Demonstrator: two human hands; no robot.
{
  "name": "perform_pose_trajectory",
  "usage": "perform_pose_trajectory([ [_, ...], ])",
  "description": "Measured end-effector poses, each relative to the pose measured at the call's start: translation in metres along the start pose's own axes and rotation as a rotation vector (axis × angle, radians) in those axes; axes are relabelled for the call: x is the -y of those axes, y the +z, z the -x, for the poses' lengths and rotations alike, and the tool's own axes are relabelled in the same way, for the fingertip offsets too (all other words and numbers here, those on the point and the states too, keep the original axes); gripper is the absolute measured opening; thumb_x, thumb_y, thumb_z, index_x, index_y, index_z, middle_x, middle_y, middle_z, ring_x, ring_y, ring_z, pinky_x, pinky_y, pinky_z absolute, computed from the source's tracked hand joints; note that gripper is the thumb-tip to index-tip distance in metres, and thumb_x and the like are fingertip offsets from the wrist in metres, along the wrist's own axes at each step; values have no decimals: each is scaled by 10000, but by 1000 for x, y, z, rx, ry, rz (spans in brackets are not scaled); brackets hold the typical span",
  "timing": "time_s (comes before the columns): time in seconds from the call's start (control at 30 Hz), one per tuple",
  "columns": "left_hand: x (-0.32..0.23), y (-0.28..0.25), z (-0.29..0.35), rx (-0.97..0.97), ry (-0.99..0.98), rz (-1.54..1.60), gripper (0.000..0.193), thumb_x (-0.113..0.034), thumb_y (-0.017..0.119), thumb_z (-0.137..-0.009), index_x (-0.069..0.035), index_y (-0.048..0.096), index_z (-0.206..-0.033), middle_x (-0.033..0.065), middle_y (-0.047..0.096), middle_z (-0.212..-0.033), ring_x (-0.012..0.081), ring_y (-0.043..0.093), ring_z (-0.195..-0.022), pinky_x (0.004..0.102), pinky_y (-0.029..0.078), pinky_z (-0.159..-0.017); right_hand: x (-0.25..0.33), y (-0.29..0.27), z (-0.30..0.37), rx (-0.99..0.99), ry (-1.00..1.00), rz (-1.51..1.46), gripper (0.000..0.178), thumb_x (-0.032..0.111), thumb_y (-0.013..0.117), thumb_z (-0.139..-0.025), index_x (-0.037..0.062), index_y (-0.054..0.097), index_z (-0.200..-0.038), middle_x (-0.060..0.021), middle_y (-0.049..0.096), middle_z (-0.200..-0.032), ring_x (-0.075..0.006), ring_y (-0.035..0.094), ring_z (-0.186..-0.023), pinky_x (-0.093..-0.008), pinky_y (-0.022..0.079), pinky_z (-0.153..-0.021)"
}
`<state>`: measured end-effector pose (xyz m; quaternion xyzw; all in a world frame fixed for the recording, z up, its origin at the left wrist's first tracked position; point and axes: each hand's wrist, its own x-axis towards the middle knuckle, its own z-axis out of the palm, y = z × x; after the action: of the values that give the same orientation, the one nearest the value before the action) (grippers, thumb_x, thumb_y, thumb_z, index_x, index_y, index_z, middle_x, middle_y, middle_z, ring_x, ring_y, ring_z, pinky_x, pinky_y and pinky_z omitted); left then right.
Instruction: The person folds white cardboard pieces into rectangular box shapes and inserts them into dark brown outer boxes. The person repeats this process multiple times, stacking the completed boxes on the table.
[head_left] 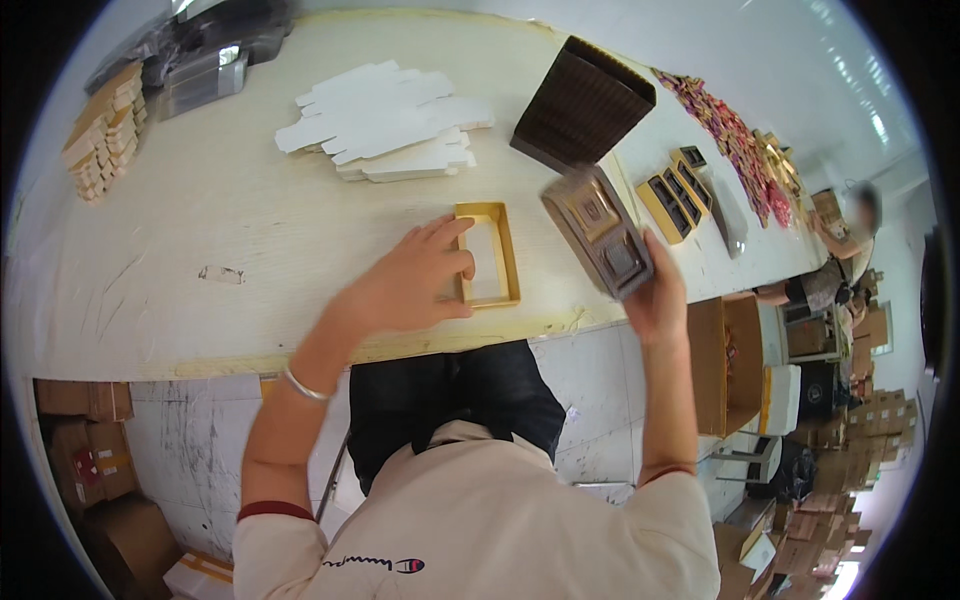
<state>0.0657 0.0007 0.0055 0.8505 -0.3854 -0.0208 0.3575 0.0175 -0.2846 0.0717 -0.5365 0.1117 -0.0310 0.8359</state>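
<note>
My left hand (pixel 405 283) grips the left wall of a shallow rectangular gold box (pixel 510 262), its fingers curled over the rim. The box stands on the table near its front edge, and its inside looks pale. To the right, my right hand (pixel 660 295) holds a brown plastic insert tray (pixel 598 232) with moulded compartments, tilted above the table and apart from the box. Several trays may be nested together there; I cannot tell. The far end of the tray is blurred.
Behind the tray stands a dark brown box (pixel 582 103). White flat cartons (pixel 380 115) are piled at the far middle, and folded card pieces (pixel 105 135) at the far left. Filled gold boxes (pixel 672 203) and wrapped sweets (pixel 725 135) lie right. A co-worker (pixel 850 240) is farther right.
</note>
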Motion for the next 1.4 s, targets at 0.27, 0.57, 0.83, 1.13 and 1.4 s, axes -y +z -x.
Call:
perform_pose_trajectory([
  [0.27,-7,-36,4,145,29,-72,602,-262,841,-664,-84,530,-1148,194,355,-1464,382,353,-1324,424,315,-1088,-56,-64,86,-49,-47,47,300,222,650,-894,5,552,-1077,-88,630,-1029,-145,608,-924,-293,496,-807],
  [0.57,5,-19,15,-46,-93,-2,799,-114,808,-679,-104,414,-1374,118,515,-1311,306,454,-1205,393,381,-1032,-27,47,15,206,-99,754,339,250,645,-897,8,647,-1134,-36,623,-850,-92,538,-776,-249,452,-713],
  [0.83,-13,-14,14,-7,-224,30,811,-123,818,-653,-133,453,-1377,68,541,-1309,285,456,-1138,376,408,-998,-49,43,-35,361,-157,1118,324,300,575,-946,-12,659,-962,-57,642,-815,-182,599,-709,-314,483,-653],
  [1.13,-9,-7,18,-34,-184,-86,838,-131,807,-649,-102,434,-1398,88,415,-1431,324,405,-1235,405,395,-1039,-48,16,-23,700,-487,883,436,279,688,-852,40,542,-1187,-170,486,-1119,-328,579,-773,-400,491,-710],
  [1.4,-30,9,12,-13,-189,-202,990,-667,724,-636,-134,428,-1417,150,277,-1509,416,252,-1355,539,276,-1098,-71,18,-15,801,-1028,1234,257,71,699,-787,8,661,-1034,-102,556,-818,-272,553,-649,-332,449,-556],
])
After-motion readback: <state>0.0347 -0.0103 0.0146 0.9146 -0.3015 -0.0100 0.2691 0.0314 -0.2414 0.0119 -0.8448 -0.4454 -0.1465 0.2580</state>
